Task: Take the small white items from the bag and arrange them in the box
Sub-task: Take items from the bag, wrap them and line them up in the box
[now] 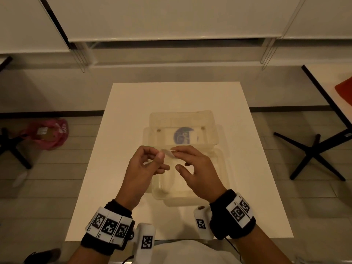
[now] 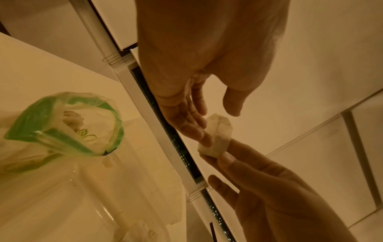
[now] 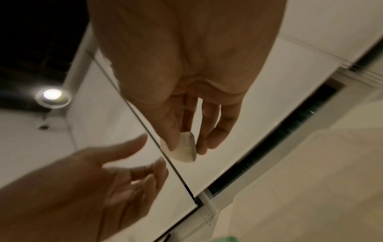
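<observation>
Frame bottom, head view: both wrists banded with markers. Centre frame: right hand (image 1: 198, 168) pinches small white item (image 1: 169, 153) between thumb and fingertips; left hand (image 1: 146, 166) beside it, fingers relaxed, touching or just short of item, cannot tell. Below hands: clear box (image 1: 190, 195) on desk (image 1: 257, 168), lid up, few items visible inside. Bag (image 2: 66, 124) in left-wrist view, middle left, open. Judgement: early; this item still to place.
</observation>
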